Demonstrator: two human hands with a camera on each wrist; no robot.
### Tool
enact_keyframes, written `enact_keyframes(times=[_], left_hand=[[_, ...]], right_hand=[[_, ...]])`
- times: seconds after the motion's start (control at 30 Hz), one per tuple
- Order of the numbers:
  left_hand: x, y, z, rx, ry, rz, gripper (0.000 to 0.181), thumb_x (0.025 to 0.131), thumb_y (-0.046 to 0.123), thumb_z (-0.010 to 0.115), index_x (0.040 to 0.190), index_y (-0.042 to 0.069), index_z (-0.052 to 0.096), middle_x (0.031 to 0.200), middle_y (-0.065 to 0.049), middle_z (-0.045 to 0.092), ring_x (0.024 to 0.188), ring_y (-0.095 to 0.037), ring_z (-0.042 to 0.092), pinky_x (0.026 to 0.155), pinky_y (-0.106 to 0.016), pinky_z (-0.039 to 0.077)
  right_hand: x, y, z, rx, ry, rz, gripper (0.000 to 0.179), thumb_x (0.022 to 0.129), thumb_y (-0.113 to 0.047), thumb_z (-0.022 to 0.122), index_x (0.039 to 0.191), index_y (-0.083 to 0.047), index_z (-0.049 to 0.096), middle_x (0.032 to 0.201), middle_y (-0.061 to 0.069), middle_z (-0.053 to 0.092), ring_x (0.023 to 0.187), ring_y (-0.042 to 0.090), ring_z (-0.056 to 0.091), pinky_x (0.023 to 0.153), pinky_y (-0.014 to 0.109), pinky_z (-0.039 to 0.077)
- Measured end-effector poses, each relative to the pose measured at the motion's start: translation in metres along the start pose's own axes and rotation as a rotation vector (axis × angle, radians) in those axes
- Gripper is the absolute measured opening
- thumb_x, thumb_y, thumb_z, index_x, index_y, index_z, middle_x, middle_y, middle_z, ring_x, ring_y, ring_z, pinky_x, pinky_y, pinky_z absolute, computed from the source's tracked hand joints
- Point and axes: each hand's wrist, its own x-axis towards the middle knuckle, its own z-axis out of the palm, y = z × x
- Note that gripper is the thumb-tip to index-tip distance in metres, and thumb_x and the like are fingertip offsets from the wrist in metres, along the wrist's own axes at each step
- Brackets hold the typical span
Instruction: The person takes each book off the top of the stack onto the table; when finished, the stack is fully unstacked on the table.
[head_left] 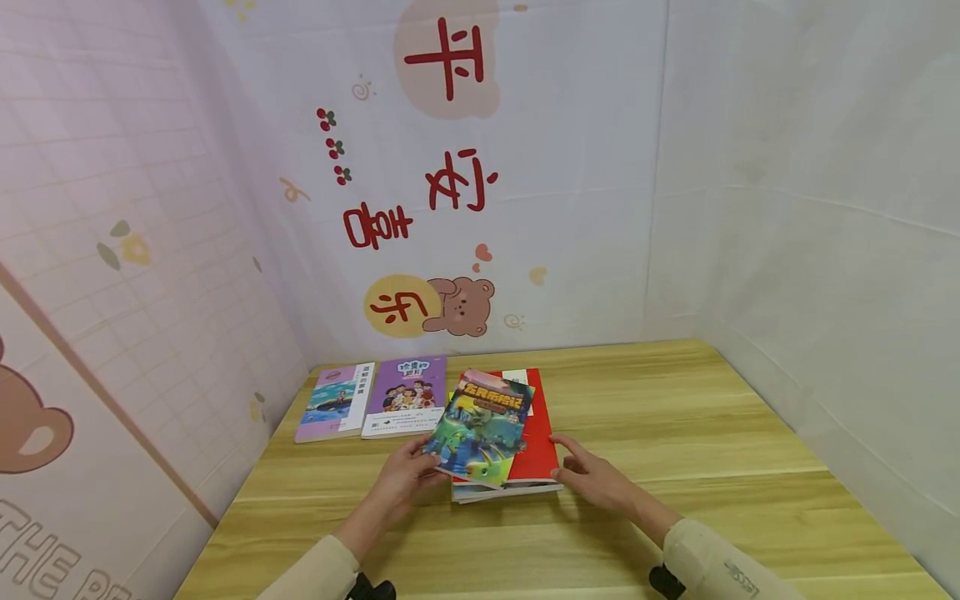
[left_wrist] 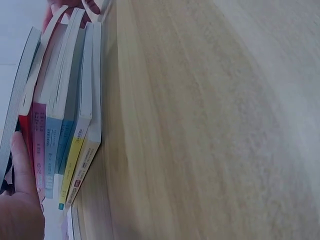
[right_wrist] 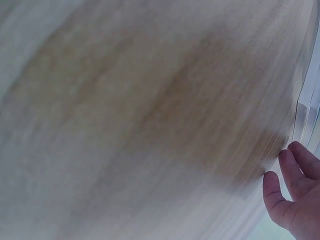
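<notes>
My left hand point(head_left: 409, 477) pinches the near left edge of a colourful comic book point(head_left: 482, 429) with a green and yellow cover. The comic lies slanted over a red book point(head_left: 539, 433), the top of a stack. In the left wrist view, the fingers point(left_wrist: 22, 165) sit between the comic and the red spine, and the comic stands a little apart from the pile point(left_wrist: 65, 110). My right hand point(head_left: 592, 477) is at the stack's right side, fingertips by the red book's edge. In the right wrist view its fingers point(right_wrist: 291, 172) look loosely bent beside the pages.
Two books lie side by side at the back left: one with a blue sea cover point(head_left: 333, 404), the other purple point(head_left: 405, 396). The wooden table point(head_left: 652, 400) meets printed cloth walls point(head_left: 570, 208) at the back and sides.
</notes>
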Motion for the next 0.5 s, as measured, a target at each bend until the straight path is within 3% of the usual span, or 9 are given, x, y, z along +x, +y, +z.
enact_keyframes(times=[0.23, 0.5], left_hand=[[-0.001, 0.0, -0.01, -0.029, -0.009, 0.059, 0.054, 0.092, -0.01, 0.048, 0.143, -0.013, 0.031, 0.106, -0.014, 0.062, 0.082, -0.019, 0.066, 0.077, -0.035, 0.059], [-0.006, 0.004, -0.024, -0.047, 0.058, 0.073, 0.053, 0.092, -0.011, 0.047, 0.143, -0.009, 0.035, 0.103, -0.01, 0.062, 0.079, -0.018, 0.064, 0.077, -0.034, 0.058]], right_hand=[[-0.001, 0.0, 0.0, -0.023, 0.009, 0.024, 0.064, 0.094, -0.042, 0.065, 0.151, -0.03, 0.04, 0.134, 0.019, 0.057, 0.123, 0.04, 0.053, 0.101, 0.066, 0.038], [-0.001, -0.001, 0.0, -0.031, 0.018, 0.025, 0.063, 0.093, -0.042, 0.066, 0.15, -0.031, 0.04, 0.134, 0.018, 0.058, 0.122, 0.039, 0.054, 0.101, 0.065, 0.039]])
